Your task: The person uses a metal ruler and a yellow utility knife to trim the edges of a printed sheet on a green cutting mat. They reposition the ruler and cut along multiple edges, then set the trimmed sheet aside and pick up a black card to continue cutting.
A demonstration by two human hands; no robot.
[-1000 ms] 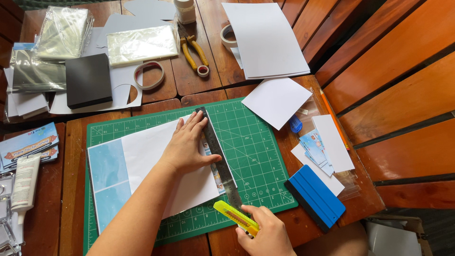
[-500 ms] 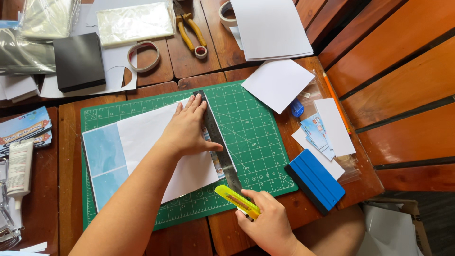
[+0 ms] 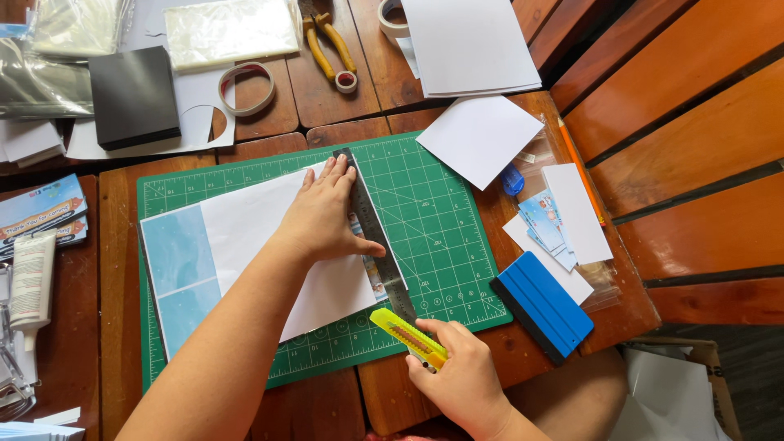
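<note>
My left hand (image 3: 327,214) presses flat on a metal ruler (image 3: 374,237) and the white paper sheet (image 3: 269,237) under it, which lies on the green cutting mat (image 3: 433,229). A pale blue printed sheet (image 3: 181,273) shows beneath the white paper at the mat's left. My right hand (image 3: 461,376) grips a yellow utility knife (image 3: 408,336), its tip at the near end of the ruler by the mat's front edge.
A blue squeegee (image 3: 543,304), small printed cards (image 3: 549,222) and white paper pieces (image 3: 480,137) lie right of the mat. Tape rolls (image 3: 247,87), yellow pliers (image 3: 331,45), a black square box (image 3: 133,96) and plastic sleeves (image 3: 229,31) sit at the back. A tube (image 3: 31,282) is left.
The view has shifted slightly. My right hand with the knife has drawn back along the ruler to its near end. The left hand stays pressed on the ruler.
</note>
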